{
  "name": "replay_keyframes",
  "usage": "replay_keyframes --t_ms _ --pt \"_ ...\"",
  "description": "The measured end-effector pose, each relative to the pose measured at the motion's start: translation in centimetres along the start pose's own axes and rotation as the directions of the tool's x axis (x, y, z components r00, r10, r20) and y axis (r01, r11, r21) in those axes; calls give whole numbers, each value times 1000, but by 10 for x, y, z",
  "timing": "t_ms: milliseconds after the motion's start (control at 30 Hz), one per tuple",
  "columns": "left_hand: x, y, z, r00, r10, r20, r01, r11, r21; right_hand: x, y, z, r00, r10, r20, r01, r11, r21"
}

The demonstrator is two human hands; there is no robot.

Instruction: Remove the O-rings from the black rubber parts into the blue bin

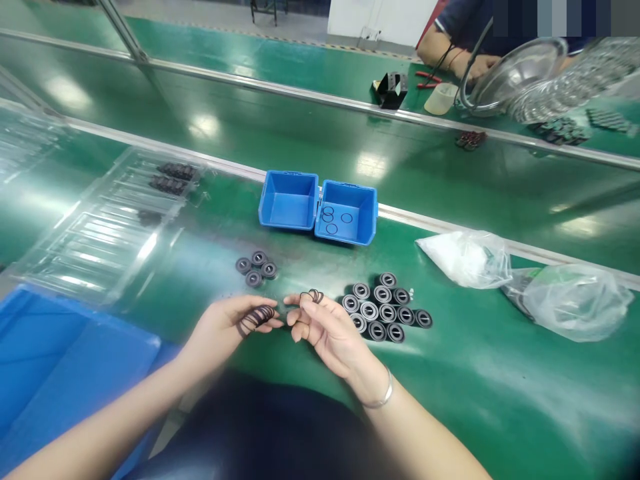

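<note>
Several thin black rings (pixel 259 317) are bunched in my left hand (pixel 227 327), whose fingers are closed round them. Close beside it on the right, my right hand (pixel 330 333) pinches a few more black rings (pixel 314 295) between thumb and fingers. Beyond my left hand, a small group of dark round parts (pixel 254 278) stands on the green table. A larger cluster of the same round parts (pixel 387 312) stands to the right of my right hand. Thin rings (pixel 347 218) lie in the right blue bin (pixel 371 230).
Another blue bin (pixel 289 227) adjoins on the left. Clear trays (pixel 105 233) with dark parts lie left, above a large blue crate (pixel 75 373). Plastic bags (pixel 467 259) lie right. Across the metal rail (pixel 240 81), a person's arm (pixel 437 50) is near a clear hose.
</note>
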State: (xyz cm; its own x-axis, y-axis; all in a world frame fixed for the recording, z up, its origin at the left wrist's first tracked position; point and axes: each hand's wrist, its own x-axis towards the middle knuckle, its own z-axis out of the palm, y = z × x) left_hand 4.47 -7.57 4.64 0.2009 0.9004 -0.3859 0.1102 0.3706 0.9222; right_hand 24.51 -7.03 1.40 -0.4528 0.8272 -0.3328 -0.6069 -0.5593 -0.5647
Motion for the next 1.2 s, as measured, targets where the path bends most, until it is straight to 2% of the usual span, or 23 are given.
replay_keyframes --t_ms 167,300,400,467,667,767,967,1200 --pt "-2 -1 1 996 73 47 -73 997 1 2 6 2 999 -17 -36 9 977 -215" --pt "-1 -3 1 984 166 70 -177 966 190 3 13 4 998 -54 -26 42 940 -338" --pt "-1 -3 2 975 207 82 -223 930 292 2 14 5 998 -66 -14 57 932 -359" --pt "0 -2 2 974 204 102 -225 930 291 1 12 5 998 -65 0 60 925 -376" --pt "-2 -2 6 980 115 163 -126 991 54 0 8 2 998 -40 38 51 924 -379" --pt "-3 -1 7 982 98 164 -103 994 22 0 9 2 999 -35 33 45 926 -374" --pt "-2 1 7 987 127 103 -136 987 88 1 15 2 999 -42 -21 32 937 -349" --pt "-1 -4 4 981 160 106 -178 965 194 1 16 2 999 -29 -19 20 935 -353"
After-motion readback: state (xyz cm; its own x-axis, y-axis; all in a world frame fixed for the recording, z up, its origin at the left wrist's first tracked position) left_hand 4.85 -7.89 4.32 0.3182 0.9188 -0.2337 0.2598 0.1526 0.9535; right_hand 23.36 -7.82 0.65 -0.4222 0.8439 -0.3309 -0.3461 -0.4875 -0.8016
